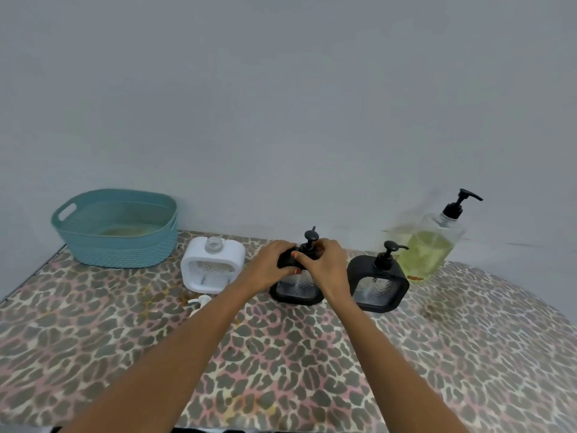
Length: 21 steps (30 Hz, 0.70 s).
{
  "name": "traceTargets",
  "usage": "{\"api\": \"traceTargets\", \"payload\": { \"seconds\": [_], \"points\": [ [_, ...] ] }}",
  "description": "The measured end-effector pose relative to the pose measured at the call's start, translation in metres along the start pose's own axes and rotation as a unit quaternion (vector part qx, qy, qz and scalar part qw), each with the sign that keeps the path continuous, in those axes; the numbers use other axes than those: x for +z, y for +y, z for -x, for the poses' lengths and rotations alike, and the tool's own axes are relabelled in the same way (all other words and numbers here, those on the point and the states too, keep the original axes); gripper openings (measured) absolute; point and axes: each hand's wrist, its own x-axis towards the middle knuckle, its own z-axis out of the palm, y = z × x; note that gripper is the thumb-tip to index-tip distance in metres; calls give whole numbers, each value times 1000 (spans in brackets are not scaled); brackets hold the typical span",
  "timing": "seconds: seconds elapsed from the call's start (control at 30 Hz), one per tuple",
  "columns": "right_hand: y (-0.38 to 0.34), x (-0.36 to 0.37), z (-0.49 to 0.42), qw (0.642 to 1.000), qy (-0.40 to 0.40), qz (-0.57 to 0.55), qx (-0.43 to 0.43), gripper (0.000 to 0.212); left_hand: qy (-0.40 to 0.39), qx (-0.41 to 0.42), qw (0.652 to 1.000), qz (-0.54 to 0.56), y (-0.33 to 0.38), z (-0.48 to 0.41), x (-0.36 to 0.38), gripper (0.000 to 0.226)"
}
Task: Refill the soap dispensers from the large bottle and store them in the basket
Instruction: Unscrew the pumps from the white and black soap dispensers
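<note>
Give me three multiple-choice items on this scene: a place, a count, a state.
1. The teal basket stands: A. far left; B. far right; C. between the dispensers.
2. Black dispensers on the table: A. one; B. two; C. three.
3. The white dispenser is: A. pump fitted; B. open-necked, pump off; C. tipped over.
Answers: A, it sits left of everything; B, the middle black dispenser, gripped by the left hand and right hand, plus the right black dispenser; B, its bare neck shows and a white pump lies before it.

Both bare forearms reach forward; left grip [274,260] and right grip [326,264] meet, fingers curled round the black dispenser [296,290].
</note>
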Motion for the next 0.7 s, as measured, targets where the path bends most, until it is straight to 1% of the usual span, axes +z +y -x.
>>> {"api": "traceTargets", "payload": {
  "seconds": [0.1, 0.2, 0.3, 0.43, 0.53, 0.6, 0.63, 0.67, 0.7],
  "points": [
    [2, 2, -4, 1000, 5, 11, -11, 33, 10, -2, 1000, 22, -2, -1, -3, 51],
    [0, 0, -6, 1000, 5, 6, -30, 24, 11, -5, 999, 41, -3, -1, -5, 55],
    [1, -4, -8, 999, -7, -4, -44, 21, 13, -7, 999, 44, -3, -1, -5, 56],
    [4, -8, -11, 998, -39, 5, -51, 26, 16, -11, 999, 50, -4, 1, -6, 55],
    [3, -15, -18, 994, -104, 16, -41, 34, 22, -13, 999, 48, -5, 0, -6, 56],
    [3, -20, -20, 988, -153, -8, -27, 37, 20, -14, 999, 47, -5, 0, -5, 57],
    [3, -21, -20, 986, -164, -23, -16, 38, 18, -17, 999, 49, -4, -1, -5, 58],
    [3, -19, -20, 987, -159, -30, -10, 38, 15, -20, 998, 53, -4, -1, -5, 58],
    [4, -17, -19, 991, -135, -20, -10, 39, 14, -21, 998, 56, -4, -1, -5, 58]
  ]
}}
